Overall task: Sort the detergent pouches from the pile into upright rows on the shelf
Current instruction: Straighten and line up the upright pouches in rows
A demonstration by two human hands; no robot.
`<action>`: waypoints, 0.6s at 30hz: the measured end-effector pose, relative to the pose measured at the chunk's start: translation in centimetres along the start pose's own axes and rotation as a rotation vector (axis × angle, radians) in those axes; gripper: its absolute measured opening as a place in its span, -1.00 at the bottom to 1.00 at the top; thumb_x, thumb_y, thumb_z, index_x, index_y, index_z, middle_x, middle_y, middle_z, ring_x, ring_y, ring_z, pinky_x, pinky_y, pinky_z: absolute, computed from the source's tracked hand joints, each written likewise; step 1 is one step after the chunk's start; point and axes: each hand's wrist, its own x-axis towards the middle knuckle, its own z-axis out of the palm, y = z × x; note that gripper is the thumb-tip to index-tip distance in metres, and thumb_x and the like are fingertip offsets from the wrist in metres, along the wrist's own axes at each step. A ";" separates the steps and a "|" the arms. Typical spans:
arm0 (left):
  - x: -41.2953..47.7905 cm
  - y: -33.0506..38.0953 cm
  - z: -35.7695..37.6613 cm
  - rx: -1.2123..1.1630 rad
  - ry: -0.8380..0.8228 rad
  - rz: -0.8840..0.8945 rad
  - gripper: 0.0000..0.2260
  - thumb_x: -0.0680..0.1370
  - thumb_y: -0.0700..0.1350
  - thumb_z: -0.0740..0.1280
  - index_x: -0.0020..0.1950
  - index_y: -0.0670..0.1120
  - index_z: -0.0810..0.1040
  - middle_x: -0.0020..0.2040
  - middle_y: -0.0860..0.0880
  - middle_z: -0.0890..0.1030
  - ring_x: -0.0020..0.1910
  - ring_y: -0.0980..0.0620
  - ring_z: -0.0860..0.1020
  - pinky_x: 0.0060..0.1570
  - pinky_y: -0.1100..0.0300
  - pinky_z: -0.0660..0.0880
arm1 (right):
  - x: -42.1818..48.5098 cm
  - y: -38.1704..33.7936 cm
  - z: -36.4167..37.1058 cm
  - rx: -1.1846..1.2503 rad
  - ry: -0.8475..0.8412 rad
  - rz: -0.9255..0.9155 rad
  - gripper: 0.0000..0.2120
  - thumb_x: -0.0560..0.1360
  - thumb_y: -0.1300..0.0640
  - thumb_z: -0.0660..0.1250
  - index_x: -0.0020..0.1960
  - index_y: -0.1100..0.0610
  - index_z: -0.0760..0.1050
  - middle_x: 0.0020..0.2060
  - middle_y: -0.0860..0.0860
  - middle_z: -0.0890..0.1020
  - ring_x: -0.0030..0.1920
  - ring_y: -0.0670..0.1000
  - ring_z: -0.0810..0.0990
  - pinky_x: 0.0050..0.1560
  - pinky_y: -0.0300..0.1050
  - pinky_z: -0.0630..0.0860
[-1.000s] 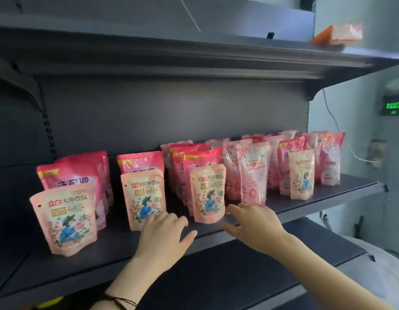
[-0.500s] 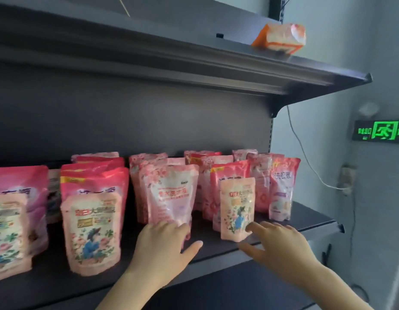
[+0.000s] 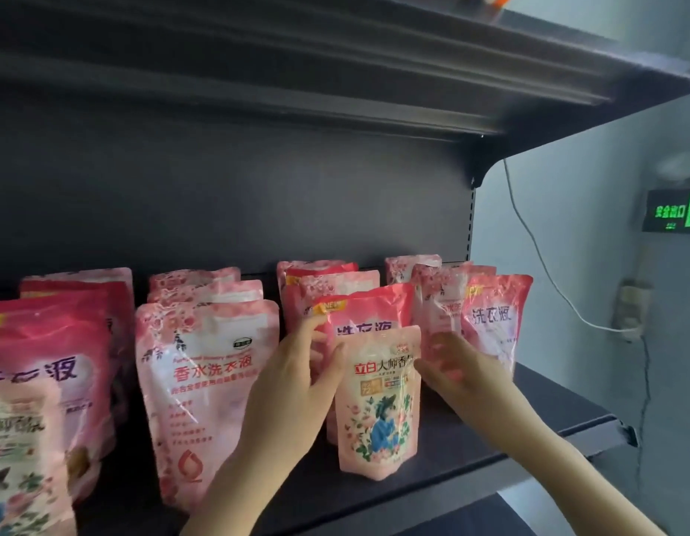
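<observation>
Two grips meet at one small pale pouch (image 3: 378, 412), which stands upright near the front edge of the shelf (image 3: 536, 404), toward its right end. The left grip (image 3: 293, 384) grasps this pouch at its upper left edge. Its thumb lies on the front face and its fingers (image 3: 310, 334) curl round behind, against the red pouch (image 3: 368, 307) standing directly behind. The right grip (image 3: 465, 371) reaches in from the right with its fingertips at the small pale pouch's upper right edge. Blur hides whether it pinches or only touches, so I cannot tell.

Just left of the left grip, a large pink pouch (image 3: 204, 381) stands upright at the front of its row, with more of its kind behind it toward the back edge. At the shelf's right end an end pouch (image 3: 494, 315) stands upright behind the right grip. Toward the left end stands a dark pink pouch (image 3: 45, 361), and in front of it a floral pouch (image 3: 22, 458) is cut off by the frame.

An upper shelf (image 3: 335, 71) spans overhead. On the wall to the right, a green lit sign (image 3: 672, 214) glows, and a white cable (image 3: 529, 245) runs down to a wall socket (image 3: 629, 307).
</observation>
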 end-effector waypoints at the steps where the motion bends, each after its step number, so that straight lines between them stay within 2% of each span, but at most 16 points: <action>1: -0.1 0.0 0.9 -0.062 0.020 -0.038 -0.54 0.46 0.32 0.09 0.28 0.15 0.35 0.02 0.26 0.52 -0.06 0.37 0.52 -0.20 0.45 0.49 | 0.3 0.4 0.5 0.083 0.015 -0.019 -0.75 0.48 -0.21 0.27 0.06 -0.10 0.43 -0.11 -0.22 0.63 -0.09 -0.17 0.61 -0.08 -0.17 0.58; 3: -0.6 -0.1 2.3 -0.184 0.081 -0.108 -0.61 0.46 0.26 0.17 0.21 0.12 0.41 -0.03 0.26 0.54 -0.05 0.40 0.52 -0.15 0.48 0.47 | 0.7 0.7 1.5 0.340 0.011 -0.022 -0.89 0.51 -0.09 0.32 0.01 -0.13 0.48 -0.11 -0.27 0.67 -0.09 -0.27 0.62 -0.14 -0.37 0.54; 4: -0.8 -0.1 3.0 -0.245 0.102 -0.137 -0.65 0.47 0.21 0.20 0.18 0.09 0.43 -0.04 0.24 0.57 -0.04 0.39 0.53 -0.13 0.45 0.49 | 0.9 0.8 1.9 0.496 -0.027 0.000 -0.93 0.52 -0.04 0.32 0.01 -0.12 0.51 -0.08 -0.28 0.67 -0.07 -0.27 0.63 -0.12 -0.40 0.53; 7: -1.2 0.1 4.3 -0.412 0.125 -0.186 -0.75 0.51 0.04 0.26 0.10 -0.07 0.52 -0.08 0.07 0.66 -0.08 0.21 0.62 -0.11 0.30 0.55 | 1.2 1.1 3.1 0.846 -0.166 0.070 -0.86 0.56 0.02 0.28 -0.02 0.00 0.61 -0.04 -0.06 0.72 -0.02 -0.08 0.68 -0.07 -0.26 0.60; 10: -1.5 0.5 5.1 -0.545 0.148 -0.240 -0.74 0.54 0.00 0.26 -0.05 -0.21 0.52 -0.18 -0.13 0.63 -0.16 -0.03 0.61 -0.19 0.24 0.52 | 1.4 1.5 3.5 0.960 -0.242 0.089 -0.78 0.54 -0.03 0.26 -0.07 0.06 0.63 -0.04 0.04 0.72 -0.01 0.02 0.69 -0.03 -0.18 0.61; 13: -1.8 1.1 5.5 -0.567 0.210 -0.253 -0.74 0.55 -0.02 0.27 -0.11 -0.23 0.50 -0.22 -0.16 0.57 -0.25 0.12 0.54 -0.24 0.39 0.46 | 1.1 1.7 3.7 1.052 -0.301 0.070 -0.73 0.52 -0.05 0.28 0.00 0.12 0.61 0.00 0.08 0.71 0.03 0.07 0.68 0.01 -0.11 0.62; 15: -1.9 1.6 5.8 -0.581 0.246 -0.259 -0.77 0.55 -0.02 0.27 -0.10 -0.19 0.51 -0.23 -0.08 0.58 -0.22 0.21 0.55 -0.20 0.40 0.47 | 1.0 1.5 3.4 1.092 -0.294 0.034 -0.74 0.52 -0.04 0.27 0.00 0.13 0.62 0.00 0.09 0.70 0.03 0.08 0.68 -0.02 -0.12 0.62; 18: -1.7 2.2 5.7 -0.626 0.330 -0.300 -0.82 0.55 0.00 0.28 -0.05 -0.10 0.55 -0.18 0.05 0.63 -0.14 0.22 0.59 -0.15 0.39 0.48 | 1.2 0.3 2.7 1.161 -0.266 0.005 -0.77 0.50 0.00 0.29 -0.04 0.13 0.63 -0.04 0.11 0.71 -0.02 0.10 0.69 -0.13 -0.15 0.62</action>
